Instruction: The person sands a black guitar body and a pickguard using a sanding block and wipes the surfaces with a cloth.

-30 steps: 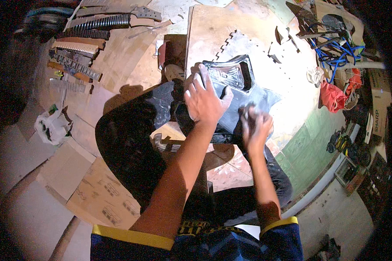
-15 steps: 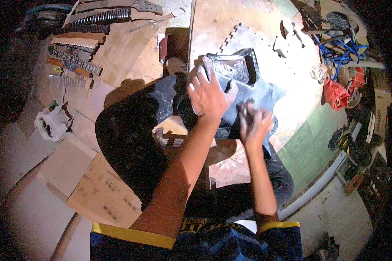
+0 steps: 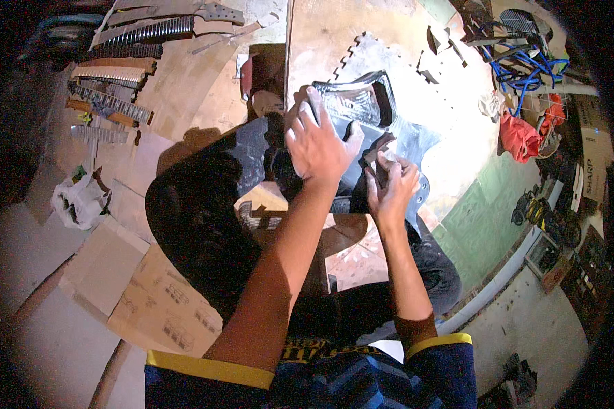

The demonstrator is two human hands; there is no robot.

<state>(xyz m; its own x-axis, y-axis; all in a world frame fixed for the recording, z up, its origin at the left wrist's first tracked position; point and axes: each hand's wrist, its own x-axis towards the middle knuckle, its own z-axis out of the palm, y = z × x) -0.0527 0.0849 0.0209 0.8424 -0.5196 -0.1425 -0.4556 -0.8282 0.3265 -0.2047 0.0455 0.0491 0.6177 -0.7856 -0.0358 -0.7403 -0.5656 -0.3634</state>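
A dusty black, motorcycle-style plastic panel [image 3: 419,140] lies in front of me, with a framed, white-smeared recess [image 3: 351,105] at its far end. My left hand [image 3: 317,148] rests on the panel's left side, palm down, fingers stretched out and dusted white. Between the fingertips of my right hand [image 3: 396,185] is a small folded dark sheet of sandpaper [image 3: 382,144], close against the panel surface just below the recess. Two or three round holes show at the panel's right edge, beside my right hand.
Saws [image 3: 150,31] and other toothed tools lie at far left. A crumpled white plastic bag [image 3: 80,199] and flattened cardboard [image 3: 164,300] are on the left. Blue cable [image 3: 525,75] and a red cloth or bag [image 3: 520,136] lie at right. Dark scraps [image 3: 430,65] sit beyond the panel.
My right hand has moved slightly away from me with the sandpaper, toward the recess; it was blurred before. My left hand stays in place on the panel. The whole view has shifted a little.
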